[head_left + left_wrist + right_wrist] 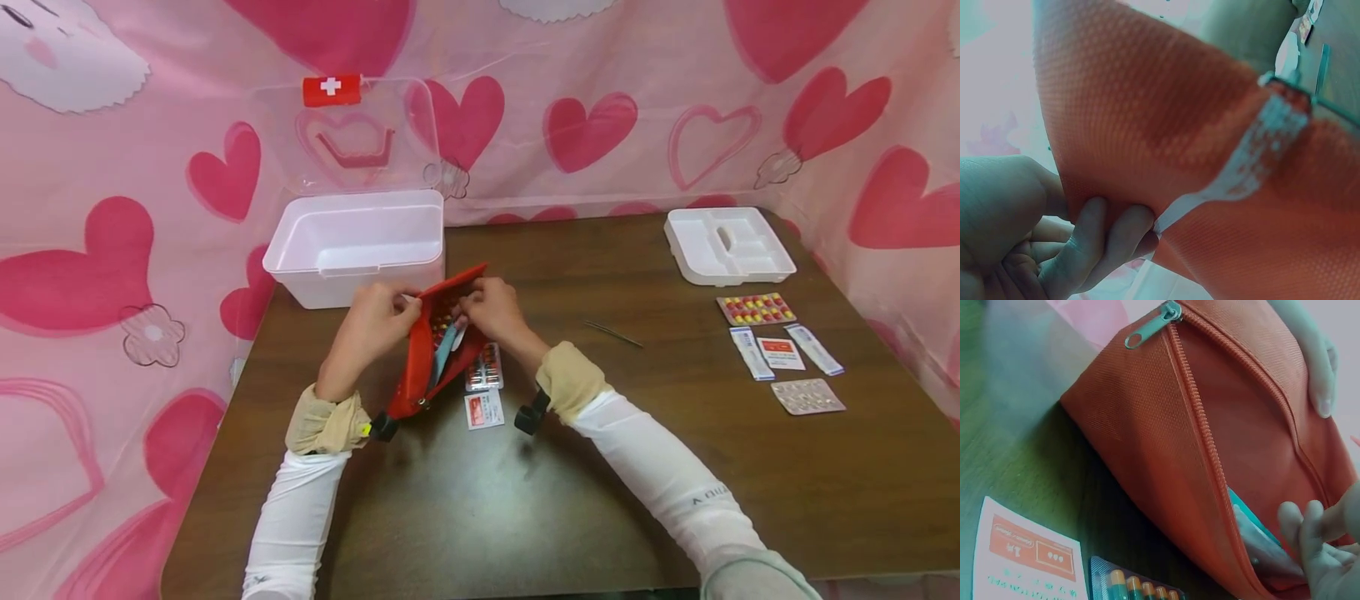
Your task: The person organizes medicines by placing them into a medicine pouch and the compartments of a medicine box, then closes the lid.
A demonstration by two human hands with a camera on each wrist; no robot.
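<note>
My left hand [381,321] grips the upper edge of a red fabric zip pouch [418,362], tilted above the table. The left wrist view shows its fingers [1129,231] curled on the red cloth beside a white stripe. The pouch's zipper [1200,419] is undone and its mouth gapes. My right hand [497,312] is at the mouth, its curled fingers pinching the upper end of a light blue and clear packet [444,354]. Red-and-yellow capsules [442,323] show inside. Below the pouch lie a capsule blister strip [486,367] and a white-and-red cotton pad sachet [484,410].
An open white first-aid box [352,279] with a raised clear lid [345,133] stands behind the pouch. Metal tweezers [613,333] lie right of centre. At the right are a white divided tray [731,246], a capsule blister [756,309], a pill blister [808,397] and several sachets [782,353].
</note>
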